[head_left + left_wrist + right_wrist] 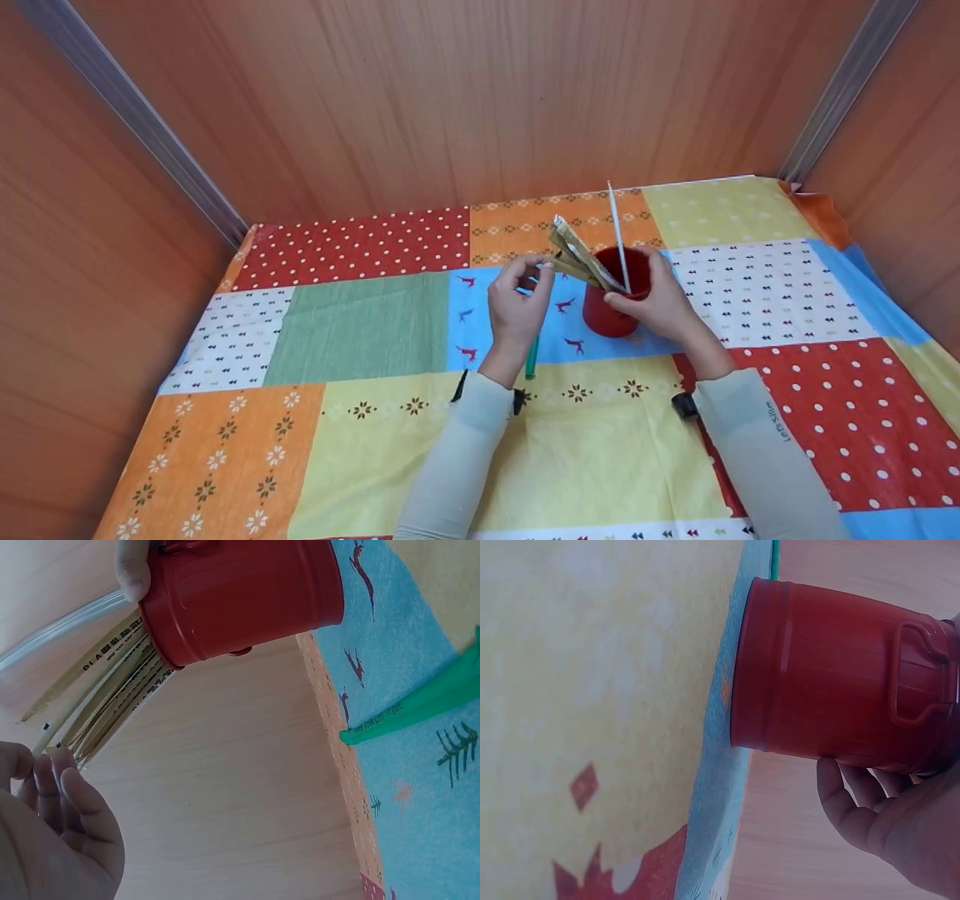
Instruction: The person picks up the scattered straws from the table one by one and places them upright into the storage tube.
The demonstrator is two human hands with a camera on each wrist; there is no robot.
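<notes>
A red metal canister [611, 313] with a small wire-like handle stands on the blue patch of the cloth. My right hand [664, 300] grips it near the rim, fingers round the far side and thumb at the front. Several slim brown printed packets [112, 682] lean out of its mouth to the left, together with one long clear-wrapped white straw [618, 232]. My left hand [521, 300] pinches the outer end of one brown packet between thumb and fingertips. Below the left hand a narrow green printed packet [532, 360] lies on the cloth.
A patchwork-print tablecloth [360, 326] covers the table. Wood-grain panels [525, 97] stand behind it and at both sides, with grey metal strips at the corners. The cloth bunches up at the far right corner [821, 217].
</notes>
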